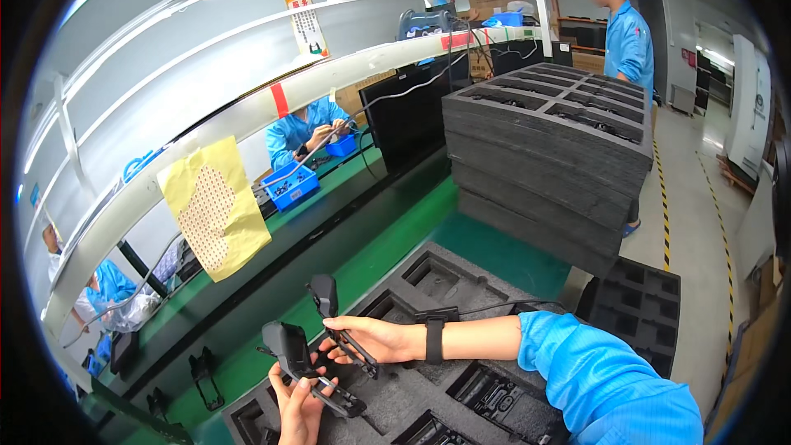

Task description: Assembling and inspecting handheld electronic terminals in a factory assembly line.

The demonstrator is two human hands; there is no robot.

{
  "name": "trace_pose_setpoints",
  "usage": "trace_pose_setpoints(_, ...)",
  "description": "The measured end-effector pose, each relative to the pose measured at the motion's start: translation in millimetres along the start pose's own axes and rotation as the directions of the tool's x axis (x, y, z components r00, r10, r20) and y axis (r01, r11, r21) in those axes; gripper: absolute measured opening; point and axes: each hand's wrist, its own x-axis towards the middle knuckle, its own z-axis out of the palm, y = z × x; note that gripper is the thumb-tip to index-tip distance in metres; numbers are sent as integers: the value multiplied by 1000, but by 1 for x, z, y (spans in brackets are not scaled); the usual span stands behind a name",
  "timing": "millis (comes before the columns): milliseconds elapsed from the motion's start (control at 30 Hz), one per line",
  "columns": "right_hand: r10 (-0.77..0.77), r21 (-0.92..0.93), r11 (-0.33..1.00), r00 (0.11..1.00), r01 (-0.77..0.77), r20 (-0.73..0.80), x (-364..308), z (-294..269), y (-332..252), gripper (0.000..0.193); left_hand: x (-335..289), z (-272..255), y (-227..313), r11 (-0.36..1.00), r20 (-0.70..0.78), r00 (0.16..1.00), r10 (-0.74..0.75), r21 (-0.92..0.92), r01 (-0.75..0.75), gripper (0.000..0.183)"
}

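Observation:
My left hand [298, 404] grips a black plastic part [287, 348] with a bulky rounded head and a thin arm. Close beside it, my right hand [375, 339] has its fingers around a similar black part [324, 295], its head tilted up and its thin arm slanting down. The exact kind of these parts cannot be made out. Both hands are above a dark grey foam tray [494, 298], whose cut-out pockets hold several black parts [493, 395]. A black band [434, 338] circles my right wrist.
Dark foam trays [535, 165] are stacked high at the back right; another tray [643, 313] lies below them. A rail [346, 74] with a yellow sticker sheet [216, 214] crosses the left. Blue bins [290, 187] and co-workers [630, 37] are beyond. Black frames [206, 379] lie at left.

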Motion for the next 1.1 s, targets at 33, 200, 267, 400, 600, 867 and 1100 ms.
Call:
trace_pose_setpoints(33,18,7,1000,1000,-18,15,1,0,1,48,0,0,1,1000,0,1000,3,3,-3,58)
trace_pose_setpoints(200,70,3,998,997,-70,27,-3,-1,-1,54,4,-6,-4,999,1,999,-36,-24,36,51)
trace_pose_setpoints(267,48,-33,998,999,-48,-21,-5,2,1,53,2,-6,-2,999,-15,999,-45,-8,44,49)
trace_pose_setpoints(400,91,-26,996,995,-89,45,-4,8,1,50,-3,-11,1,996,-9,998,-65,-53,65,59)
trace_pose_setpoints(600,115,5,993,993,-115,14,0,0,-3,45,4,-8,2,996,42,995,-86,6,85,53)
trace_pose_setpoints(867,89,-72,993,993,-95,-79,-3,8,-8,35,8,-10,5,990,43,989,-139,7,139,54)
trace_pose_setpoints(1100,93,-102,990,992,-102,-91,-3,6,-6,36,5,-8,4,993,41,994,-105,64,102,49)
